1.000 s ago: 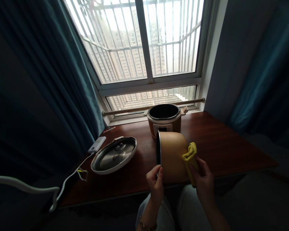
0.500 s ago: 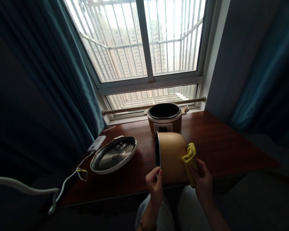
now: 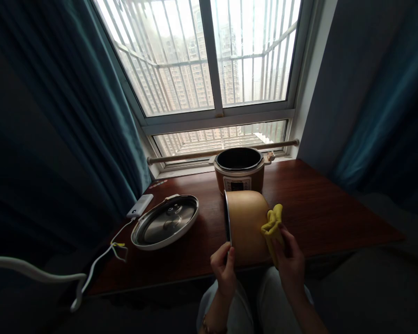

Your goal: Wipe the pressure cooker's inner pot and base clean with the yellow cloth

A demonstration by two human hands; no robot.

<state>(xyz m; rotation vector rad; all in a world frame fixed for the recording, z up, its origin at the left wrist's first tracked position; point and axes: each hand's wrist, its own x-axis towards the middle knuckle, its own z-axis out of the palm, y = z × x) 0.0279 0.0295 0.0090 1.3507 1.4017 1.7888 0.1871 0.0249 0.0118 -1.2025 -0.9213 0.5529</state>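
Note:
A golden inner pot [image 3: 248, 222] lies tipped on its side near the table's front edge, its dark mouth facing left. My left hand [image 3: 225, 269] pinches the pot's rim at the lower left, thumb on the near side. In my right hand [image 3: 290, 255] is a folded yellow cloth [image 3: 273, 229], pressed against the outside of the pot near its base. Behind the pot stands the cooker body [image 3: 239, 169], open on top, with a control panel on its front. The pot covers the lower part of that body.
On the left of the brown table [image 3: 320, 208] a round lid [image 3: 165, 221] rests with its metal inside upward. Beyond it are a white power strip [image 3: 140, 205] and a white cable [image 3: 101, 257]. A barred window [image 3: 216, 69] and blue curtains [image 3: 101, 93] surround the table.
The yellow cloth and my right hand have shifted slightly left along the pot's side. My left hand keeps its hold on the rim, and the pot has turned very little.

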